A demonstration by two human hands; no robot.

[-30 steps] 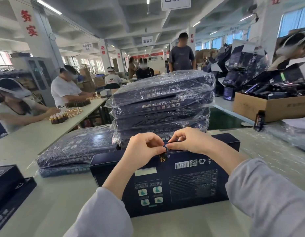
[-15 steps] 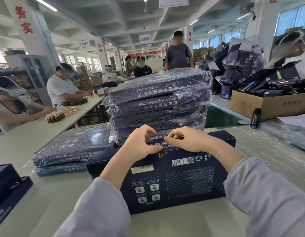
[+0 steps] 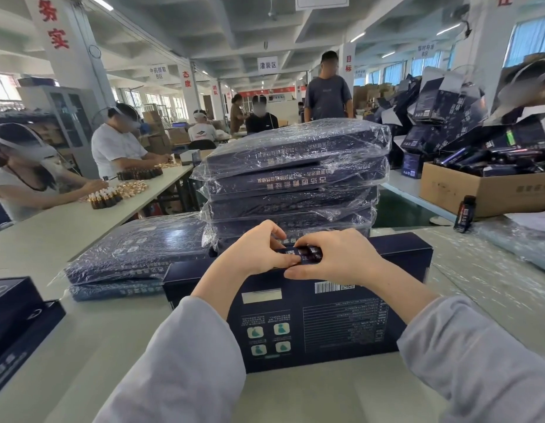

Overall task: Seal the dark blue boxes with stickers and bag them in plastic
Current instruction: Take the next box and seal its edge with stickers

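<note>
While pinching a small dark sticker (image 3: 306, 254) between the curled fingers of left hand (image 3: 259, 251) and right hand (image 3: 341, 259), holds it at the far long edge of the dark blue box (image 3: 326, 325), barcode panel up, flat on the pale counter (image 3: 97, 346), long axis left to right, just before a stack of bagged boxes (image 3: 295, 178) in a busy packing hall

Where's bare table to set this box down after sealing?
Bare table left of the dark blue box, up to the dark boxes at the left edge; also the strip beyond the low bagged pile. Crowded: tall bagged stack directly behind; plastic sheeting covers the right side.
</note>
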